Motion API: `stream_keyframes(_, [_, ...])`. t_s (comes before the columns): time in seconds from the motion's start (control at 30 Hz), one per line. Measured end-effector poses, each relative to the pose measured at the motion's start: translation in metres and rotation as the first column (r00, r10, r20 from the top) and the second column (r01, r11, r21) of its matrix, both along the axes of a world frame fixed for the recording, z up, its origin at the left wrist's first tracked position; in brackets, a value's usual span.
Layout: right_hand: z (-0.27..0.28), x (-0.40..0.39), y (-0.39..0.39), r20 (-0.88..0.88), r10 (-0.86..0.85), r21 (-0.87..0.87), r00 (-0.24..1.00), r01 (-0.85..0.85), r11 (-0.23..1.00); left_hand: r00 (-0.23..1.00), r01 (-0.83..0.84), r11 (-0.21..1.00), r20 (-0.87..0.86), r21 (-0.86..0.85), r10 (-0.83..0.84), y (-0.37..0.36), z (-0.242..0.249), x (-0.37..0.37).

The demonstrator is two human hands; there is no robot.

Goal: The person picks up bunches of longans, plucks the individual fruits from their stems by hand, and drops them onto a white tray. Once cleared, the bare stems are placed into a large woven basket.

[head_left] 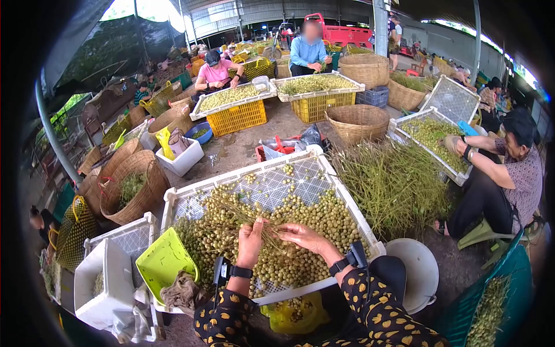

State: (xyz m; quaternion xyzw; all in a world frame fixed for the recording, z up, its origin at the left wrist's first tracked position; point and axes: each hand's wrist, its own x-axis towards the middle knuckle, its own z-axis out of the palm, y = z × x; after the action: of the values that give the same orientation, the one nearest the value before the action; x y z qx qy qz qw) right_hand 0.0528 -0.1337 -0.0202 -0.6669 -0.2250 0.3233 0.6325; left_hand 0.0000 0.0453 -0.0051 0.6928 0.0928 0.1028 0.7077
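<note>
A white mesh tray (pixel 266 175) lies in front of me, heaped with small round greenish-brown fruits (pixel 324 225). Over the heap, my left hand (pixel 250 246) is closed around a bunch of thin fruit stems (pixel 234 211), which fans out to its upper left. To its right, my right hand (pixel 305 238) has its fingers and thumb brought together at the stem ends between the hands. What exactly the right fingertips pinch is too small to make out. Beneath the tray's near edge sits a yellow plastic bag (pixel 296 315) with some fruits.
A green scoop-like bin (pixel 167 263) and a white foam box (pixel 101 283) stand left. A pile of cut stems (pixel 390 185) and a white bucket (pixel 411 272) are right. A co-worker (pixel 514 168) sits by another tray; two people work across at trays on yellow crates (pixel 237 118).
</note>
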Motion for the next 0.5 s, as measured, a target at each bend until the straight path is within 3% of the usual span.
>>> stream_keyframes(0.1, [-0.014,0.008,0.002,0.088,0.051,-0.044,0.995,-0.047,0.998,1.0,0.013,0.991,0.009,0.13,-0.014,0.004,-0.004,0.001])
stream_keyframes(0.23, [-0.005,0.005,-0.006,0.106,0.093,-0.088,0.99,-0.084,0.993,0.996,-0.088,0.982,0.031,0.169,0.084,-0.004,0.002,-0.003])
stream_keyframes(0.33, [0.001,0.004,-0.009,0.181,0.09,-0.224,0.979,-0.048,0.973,0.984,-0.17,0.955,0.091,0.244,0.152,-0.006,-0.004,-0.001])
stream_keyframes(0.4, [-0.003,0.006,-0.008,0.237,0.032,-0.184,0.971,0.013,0.983,0.968,-0.234,0.916,0.164,0.326,0.189,0.0,-0.025,0.009])
stream_keyframes(0.5, [-0.012,0.008,-0.009,0.329,-0.094,-0.117,0.94,0.14,0.983,0.965,-0.231,0.968,0.146,0.093,0.217,0.003,-0.038,0.014])
